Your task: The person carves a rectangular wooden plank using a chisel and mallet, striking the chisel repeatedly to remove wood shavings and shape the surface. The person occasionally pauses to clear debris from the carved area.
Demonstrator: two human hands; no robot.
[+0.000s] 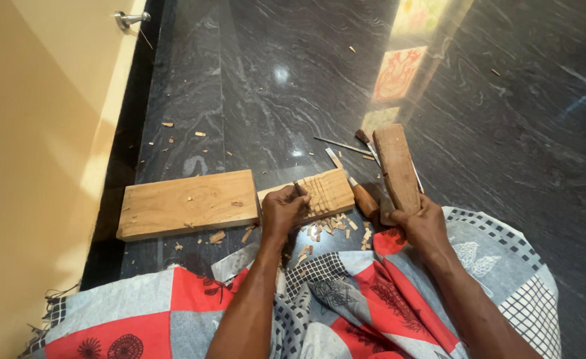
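Note:
My left hand grips a small chisel set against a carved wooden block with cut grooves, lying on the dark floor. My right hand holds a long wooden mallet block raised upright to the right of the carving. Wood chips lie scattered just below the carved block.
A thicker plank lies to the left of the carving. Other chisels, one with a wooden handle, and a thin metal rod lie behind it. A yellow wall stands at left. A checked red, grey cloth covers my lap.

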